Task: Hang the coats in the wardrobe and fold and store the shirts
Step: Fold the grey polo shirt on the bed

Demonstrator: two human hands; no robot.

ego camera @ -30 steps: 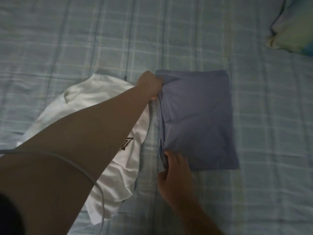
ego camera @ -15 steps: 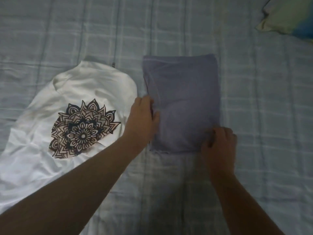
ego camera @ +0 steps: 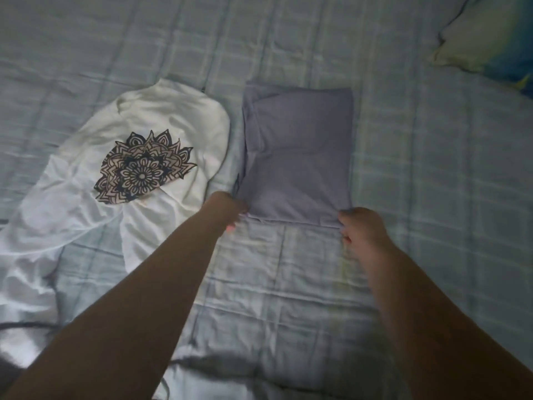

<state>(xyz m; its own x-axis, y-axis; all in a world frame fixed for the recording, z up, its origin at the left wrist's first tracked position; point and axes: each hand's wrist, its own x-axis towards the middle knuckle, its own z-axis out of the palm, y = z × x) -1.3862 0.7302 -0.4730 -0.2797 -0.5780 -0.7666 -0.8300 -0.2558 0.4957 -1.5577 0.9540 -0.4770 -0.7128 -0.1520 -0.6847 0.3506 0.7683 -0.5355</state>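
Note:
A lilac shirt lies folded into a rectangle in the middle of the bed. My left hand pinches its near left corner. At the near right corner my right hand grips the edge, fingers curled under the cloth. A white shirt with a dark mandala print lies spread out and rumpled to the left of the folded one, touching neither hand.
Everything rests on a bed with a pale blue checked sheet. A green and blue pillow sits at the far right corner. A thin dark cable trails over the white shirt at the lower left.
Both hands have slid down to the near edge of the lilac shirt, the left from its left side, the right to the right corner. The camera view has shifted.

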